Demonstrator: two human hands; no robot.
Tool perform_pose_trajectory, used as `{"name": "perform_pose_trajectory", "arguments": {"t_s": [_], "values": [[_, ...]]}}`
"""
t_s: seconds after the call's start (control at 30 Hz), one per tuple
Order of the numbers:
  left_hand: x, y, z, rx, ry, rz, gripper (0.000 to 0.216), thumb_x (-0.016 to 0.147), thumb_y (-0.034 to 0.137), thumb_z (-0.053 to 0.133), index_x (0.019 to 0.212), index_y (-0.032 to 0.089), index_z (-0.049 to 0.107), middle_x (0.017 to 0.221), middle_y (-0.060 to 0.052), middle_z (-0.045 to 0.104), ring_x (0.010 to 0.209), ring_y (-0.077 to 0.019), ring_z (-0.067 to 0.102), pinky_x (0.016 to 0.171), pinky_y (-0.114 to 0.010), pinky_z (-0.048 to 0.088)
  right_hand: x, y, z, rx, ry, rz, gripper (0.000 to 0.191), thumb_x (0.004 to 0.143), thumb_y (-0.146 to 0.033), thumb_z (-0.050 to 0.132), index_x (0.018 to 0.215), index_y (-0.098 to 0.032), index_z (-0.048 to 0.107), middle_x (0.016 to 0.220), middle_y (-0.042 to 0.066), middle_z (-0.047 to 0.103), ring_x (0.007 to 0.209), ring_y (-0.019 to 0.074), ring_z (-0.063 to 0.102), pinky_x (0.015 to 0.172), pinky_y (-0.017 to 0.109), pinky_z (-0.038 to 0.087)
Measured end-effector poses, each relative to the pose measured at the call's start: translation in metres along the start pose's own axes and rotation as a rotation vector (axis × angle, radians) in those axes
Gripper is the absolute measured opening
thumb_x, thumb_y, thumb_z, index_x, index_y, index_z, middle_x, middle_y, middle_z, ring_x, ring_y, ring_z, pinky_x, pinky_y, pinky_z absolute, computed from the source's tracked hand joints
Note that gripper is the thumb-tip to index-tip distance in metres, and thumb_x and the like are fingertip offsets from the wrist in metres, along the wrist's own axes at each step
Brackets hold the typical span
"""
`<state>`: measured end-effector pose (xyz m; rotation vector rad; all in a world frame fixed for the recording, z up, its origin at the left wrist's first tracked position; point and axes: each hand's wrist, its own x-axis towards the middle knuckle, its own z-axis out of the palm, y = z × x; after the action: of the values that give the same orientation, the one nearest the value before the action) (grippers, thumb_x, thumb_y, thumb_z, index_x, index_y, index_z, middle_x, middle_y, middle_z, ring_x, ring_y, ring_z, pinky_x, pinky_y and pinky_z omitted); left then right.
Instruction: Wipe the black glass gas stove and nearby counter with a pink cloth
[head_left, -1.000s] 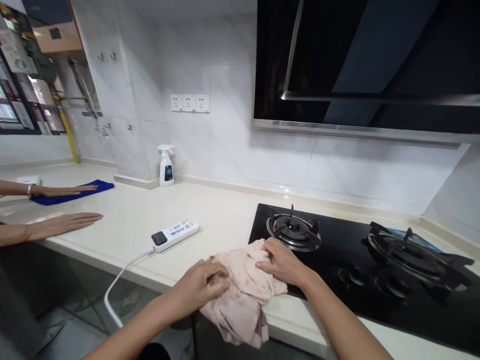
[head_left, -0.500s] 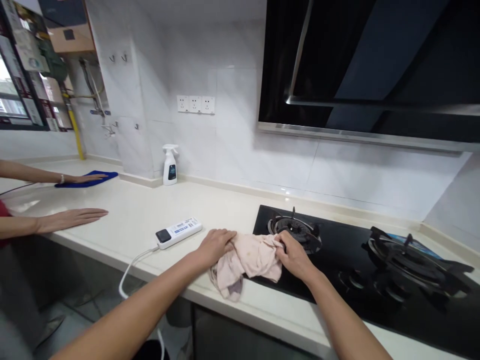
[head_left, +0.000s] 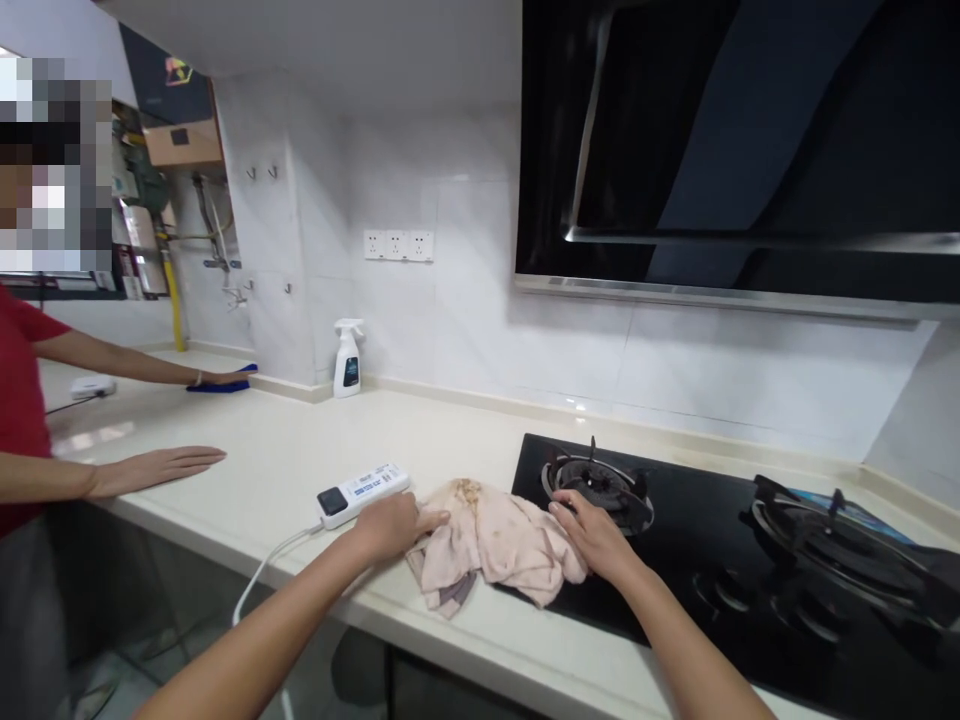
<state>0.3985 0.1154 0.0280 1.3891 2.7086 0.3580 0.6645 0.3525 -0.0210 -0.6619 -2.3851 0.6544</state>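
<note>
The person is pressing a crumpled, stained pale-pink cloth (head_left: 491, 545) down where the cream stone countertop (head_left: 315, 450) meets the black glass gas hob (head_left: 712, 560), the rag lying half on each. The left hand (head_left: 391, 524) is lying on its left edge, fingers pressed together and flat; the right hand (head_left: 592, 530) is covering its right edge beside the near burner ring (head_left: 596, 480), fingers slightly spread and curled into the fabric. To my eye, wiping well here is calling for flattening the bunched cloth and keeping it off the white power strip (head_left: 364, 492) lying just beside the left hand. Further along, another person's hand (head_left: 225, 378) is resting on a blue cloth (head_left: 221, 384).
</note>
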Motion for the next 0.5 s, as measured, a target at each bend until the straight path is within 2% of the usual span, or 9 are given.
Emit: {"name": "perform_pose_trajectory", "arguments": {"t_s": [0.07, 0.17, 0.23, 0.3, 0.4, 0.5], "values": [[0.0, 0.005, 0.006, -0.058, -0.002, -0.002, 0.059, 0.086, 0.069, 0.051, 0.099, 0.014, 0.066, 0.11, -0.027, 0.073, 0.11, -0.0448, 0.068, 0.09, -0.049, 0.05, -0.001, 0.004, 0.003, -0.094, -0.047, 0.047, 0.039, 0.097, -0.041, 0.058, 0.131, -0.023, 0.062, 0.101, 0.009, 0.076, 0.093, 0.0246, 0.07, 0.076, 0.032, 0.045], [0.006, 0.018, 0.015, -0.189, 0.002, 0.005, 0.044, 0.075, 0.056, 0.067, 0.098, 0.018, 0.063, 0.109, -0.019, 0.074, 0.107, -0.0394, 0.069, 0.088, -0.044, 0.051, -0.003, 0.005, 0.006, -0.212, -0.093, 0.081, 0.028, 0.086, -0.02, 0.064, 0.113, -0.023, 0.07, 0.106, 0.01, 0.076, 0.096, 0.0245, 0.069, 0.073, 0.029, 0.04], [0.011, 0.024, 0.019, -0.304, 0.014, 0.014, 0.032, 0.07, 0.041, 0.07, 0.093, 0.02, 0.06, 0.102, -0.013, 0.075, 0.1, -0.0337, 0.071, 0.085, -0.039, 0.052, -0.005, 0.002, 0.006, -0.232, -0.113, 0.093, 0.014, 0.085, -0.018, 0.062, 0.096, -0.023, 0.069, 0.093, 0.007, 0.075, 0.086, 0.0228, 0.067, 0.066, 0.028, 0.034], [0.014, 0.026, 0.019, -0.443, 0.042, 0.015, 0.026, 0.07, 0.032, 0.065, 0.092, 0.021, 0.058, 0.095, -0.008, 0.074, 0.094, -0.0284, 0.071, 0.081, -0.035, 0.054, -0.007, -0.002, 0.005, -0.233, -0.118, 0.092, 0.006, 0.087, -0.021, 0.061, 0.089, -0.024, 0.065, 0.082, 0.003, 0.072, 0.078, 0.0206, 0.064, 0.063, 0.027, 0.03], [0.017, 0.018, 0.006, -0.674, 0.099, 0.004, 0.025, 0.077, 0.033, 0.054, 0.099, 0.021, 0.055, 0.09, -0.006, 0.074, 0.089, -0.0232, 0.072, 0.075, -0.031, 0.056, -0.01, -0.011, 0.0, -0.187, -0.091, 0.016, 0.003, 0.086, -0.02, 0.06, 0.086, -0.023, 0.06, 0.085, 0.001, 0.065, 0.079, 0.0177, 0.059, 0.066, 0.025, 0.032], [0.02, 0.004, -0.02, -0.843, 0.181, -0.02, 0.03, 0.078, 0.039, 0.049, 0.101, 0.021, 0.052, 0.092, -0.007, 0.074, 0.087, -0.0227, 0.073, 0.072, -0.031, 0.058, -0.012, -0.022, -0.005, 0.052, -0.073, -0.104, 0.01, 0.087, -0.027, 0.062, 0.085, -0.022, 0.054, 0.095, 0.001, 0.058, 0.084, 0.0164, 0.056, 0.071, 0.024, 0.039]]}}
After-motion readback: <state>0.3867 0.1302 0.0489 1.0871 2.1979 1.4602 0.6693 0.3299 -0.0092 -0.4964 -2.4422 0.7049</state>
